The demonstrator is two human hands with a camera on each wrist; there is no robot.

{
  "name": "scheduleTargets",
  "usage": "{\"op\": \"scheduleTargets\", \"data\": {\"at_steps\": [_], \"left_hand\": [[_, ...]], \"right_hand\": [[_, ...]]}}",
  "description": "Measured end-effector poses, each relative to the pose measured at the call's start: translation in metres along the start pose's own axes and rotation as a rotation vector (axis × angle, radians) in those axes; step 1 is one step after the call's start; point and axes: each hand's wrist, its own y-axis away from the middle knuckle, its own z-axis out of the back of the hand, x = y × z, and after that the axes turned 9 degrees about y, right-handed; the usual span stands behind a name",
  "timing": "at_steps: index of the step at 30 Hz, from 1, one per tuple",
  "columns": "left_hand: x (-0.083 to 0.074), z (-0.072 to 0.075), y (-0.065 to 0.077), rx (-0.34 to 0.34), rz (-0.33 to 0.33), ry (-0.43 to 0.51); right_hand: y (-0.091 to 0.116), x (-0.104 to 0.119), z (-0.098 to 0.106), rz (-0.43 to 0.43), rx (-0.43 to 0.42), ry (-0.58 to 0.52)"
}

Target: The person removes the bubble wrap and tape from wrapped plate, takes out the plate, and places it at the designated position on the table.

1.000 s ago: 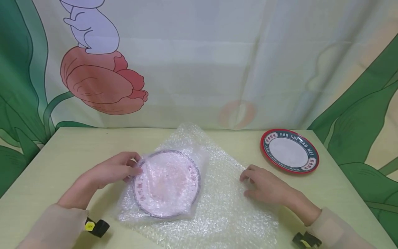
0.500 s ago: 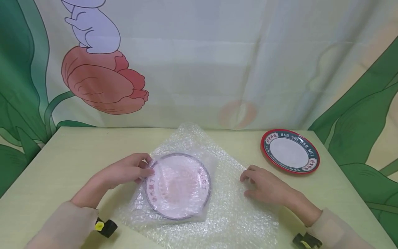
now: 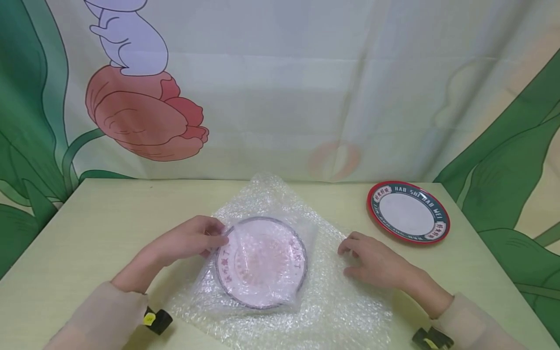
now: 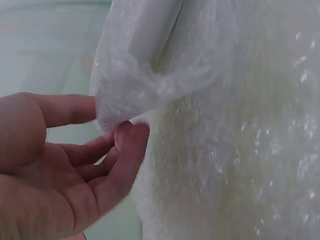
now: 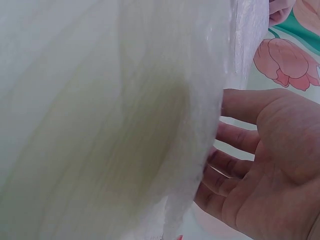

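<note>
A round white plate with a dark rim and red lettering lies under a layer of clear bubble wrap, left of the middle of a larger bubble wrap sheet. My left hand pinches the upper left edge of this wrapped plate. The left wrist view has the thumb on one side of the wrap and curled fingers on the other. Near the sheet's right edge rests my right hand, its fingers relaxed. In the right wrist view, thumb and fingertips meet the edge of the bubble wrap, with some tips hidden behind it.
A second plate, white with a green band and red rim, stands at the back right of the pale yellow table. Behind the table hangs a printed curtain. Each wrist wears a small black camera.
My left hand has slid the wrapped plate to the right over the bubble wrap sheet. My right hand has stayed in place.
</note>
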Motion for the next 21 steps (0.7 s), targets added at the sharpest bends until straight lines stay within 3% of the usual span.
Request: {"op": "scheduleTargets", "data": {"at_steps": [10,21], "left_hand": [[0.002,-0.005,-0.005,-0.064,-0.009,-0.034],[0.001,-0.022,-0.013,-0.111,-0.040,-0.064]], "right_hand": [[0.000,-0.001,0.000,0.011,-0.009,0.006],[0.000,-0.002,0.001,0.024,-0.016,0.017]]}}
